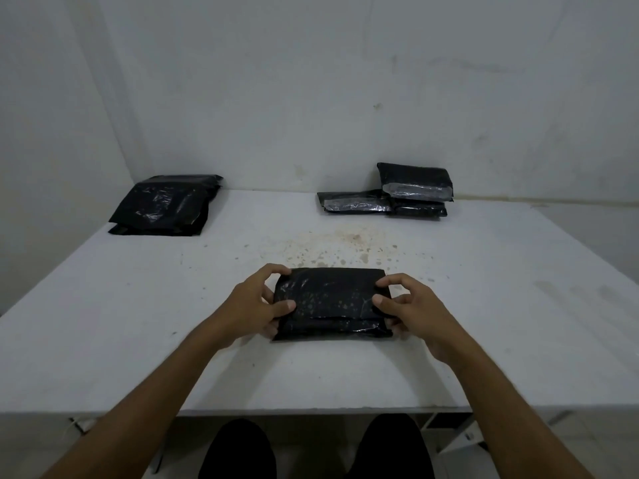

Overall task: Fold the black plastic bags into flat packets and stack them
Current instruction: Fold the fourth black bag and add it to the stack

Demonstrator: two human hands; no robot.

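A folded black plastic packet (332, 302) lies flat on the white table (138, 323), right in front of me. My left hand (256, 302) grips its left end, thumb on top and fingers curled over the far corner. My right hand (411, 305) grips the right end the same way. At the back right, folded packets (415, 183) sit stacked, with one more (356, 203) lying beside them to the left. A pile of larger flat black bags (166, 205) rests at the back left.
A brownish stain (342, 243) marks the table behind the packet. White walls close off the back and left. The table's front edge runs just above my knees (238, 447).
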